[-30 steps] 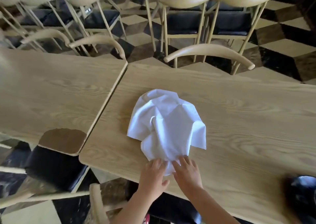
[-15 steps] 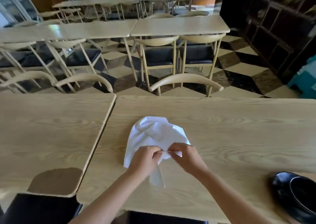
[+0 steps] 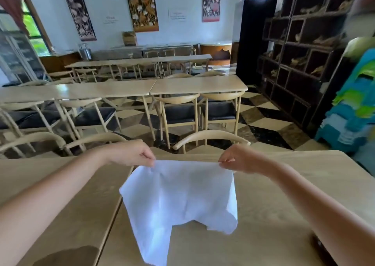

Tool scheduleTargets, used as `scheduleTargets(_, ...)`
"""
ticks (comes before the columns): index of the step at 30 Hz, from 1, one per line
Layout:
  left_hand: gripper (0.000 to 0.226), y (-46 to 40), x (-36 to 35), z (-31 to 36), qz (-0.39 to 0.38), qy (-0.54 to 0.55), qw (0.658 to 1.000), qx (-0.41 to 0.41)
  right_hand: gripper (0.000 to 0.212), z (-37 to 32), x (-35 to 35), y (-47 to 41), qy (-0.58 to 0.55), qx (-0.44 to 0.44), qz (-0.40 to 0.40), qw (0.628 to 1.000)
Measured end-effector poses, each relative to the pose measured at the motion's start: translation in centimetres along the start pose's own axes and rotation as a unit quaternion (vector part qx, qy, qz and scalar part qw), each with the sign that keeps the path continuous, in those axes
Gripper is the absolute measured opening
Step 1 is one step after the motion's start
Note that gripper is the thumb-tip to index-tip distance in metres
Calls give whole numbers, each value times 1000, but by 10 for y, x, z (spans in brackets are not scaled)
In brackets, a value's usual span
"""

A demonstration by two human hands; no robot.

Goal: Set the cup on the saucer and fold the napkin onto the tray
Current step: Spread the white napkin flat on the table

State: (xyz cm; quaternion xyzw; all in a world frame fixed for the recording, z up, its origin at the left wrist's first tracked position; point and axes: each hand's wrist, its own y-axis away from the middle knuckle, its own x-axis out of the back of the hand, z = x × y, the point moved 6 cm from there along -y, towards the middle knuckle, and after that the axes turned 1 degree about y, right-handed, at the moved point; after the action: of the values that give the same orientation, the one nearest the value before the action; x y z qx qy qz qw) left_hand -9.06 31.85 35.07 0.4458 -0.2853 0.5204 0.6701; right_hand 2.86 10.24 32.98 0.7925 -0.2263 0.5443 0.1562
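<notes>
Above the wooden bench (image 3: 284, 215), the left hand (image 3: 129, 153) and the right hand (image 3: 241, 159) are each pinching a top corner of the white napkin (image 3: 178, 203), holding it stretched between them and lifted clear of the surface. Half a second ago both hands were close together, gripping the bunched cloth low over the bench; now they are pulling well apart and raised, and the napkin is hanging open as a creased sheet, its lower edge uneven, with one corner trailing down toward the near side. A second ago it was lying crumpled on the bench. Only a dark sliver (image 3: 320, 245) is showing beside the right forearm, too cut off to identify. Beyond the bench, rows of chairs (image 3: 211, 138) are standing on a chequered floor (image 3: 261, 123).
</notes>
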Motion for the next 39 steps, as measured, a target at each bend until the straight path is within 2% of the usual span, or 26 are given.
scheduleTargets(3, 18, 1, 15, 5, -7, -29, 999, 12, 16, 2, 31, 9, -19, -25, 9, 999)
scheduleTargets(5, 21, 5, 14, 10, -41, -24, 999, 8, 9, 5, 40, 20, -49, -40, -42, 997)
scheduleTargets(9, 25, 12, -12, 8, -129, -41, 991, 6, 22, 15, 32, 43, -65, -66, -178, 980)
scheduleTargets(11, 26, 5, -24, -5, -119, -67, 990, 14, 18, 25, 22, 44, -38, -78, -196, 977)
scheduleTargets(13, 20, -7, -27, -19, -73, -92, 993, 22, 9, 36, 16, 36, 4, -92, -162, 983)
scheduleTargets(16, 10, -31, -13, -34, 38, -92, 994, 46, 18, 53, 23, 17, 54, -115, -48, 991)
scheduleTargets(20, 16, -51, 31, -19, 202, -106, 972, 52, 16, 62, 56, -8, 88, -137, 111, 980)
scheduleTargets(23, 39, -41, 71, 11, 323, -136, 936, 21, 18, 63, 94, -17, 90, -157, 238, 954)
scheduleTargets(25, 32, -27, 91, 27, 397, -167, 902, -3, 17, 61, 117, -17, 99, -139, 310, 935)
scheduleTargets(28, 21, -4, 96, 41, 508, -222, 830, -53, 18, 57, 132, -10, 128, -97, 393, 906)
scheduleTargets(30, 23, 4, 81, 36, 531, -232, 813, -62, 15, 54, 124, -3, 151, -60, 423, 892)
scheduleTargets(34, 27, 0, 14, 6, 500, -239, 830, -68, 6, 59, 65, 18, 170, 8, 411, 896)
scheduleTargets(37, 23, -10, -58, -25, 458, -203, 862, -72, 8, 73, -11, 37, 184, 51, 359, 913)
scheduleTargets(39, 22, -18, -113, -46, 405, -165, 896, -71, 15, 87, -68, 50, 181, 55, 304, 934)
